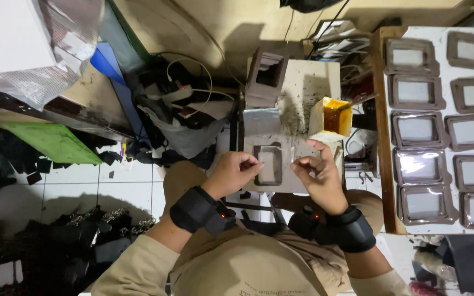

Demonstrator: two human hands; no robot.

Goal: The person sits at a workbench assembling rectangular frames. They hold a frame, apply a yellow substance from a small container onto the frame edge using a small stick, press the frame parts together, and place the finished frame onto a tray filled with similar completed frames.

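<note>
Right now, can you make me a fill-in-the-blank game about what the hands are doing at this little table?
1. Between the left hand and right hand lies a brown ____-shaped frame.
2. The small open box holds glue coloured ____.
3. The board on the person's ____ side carries rows of finished frames.
4. Both wrists wear ____ bands.

Missing words: rectangle; orange; right; black
</note>
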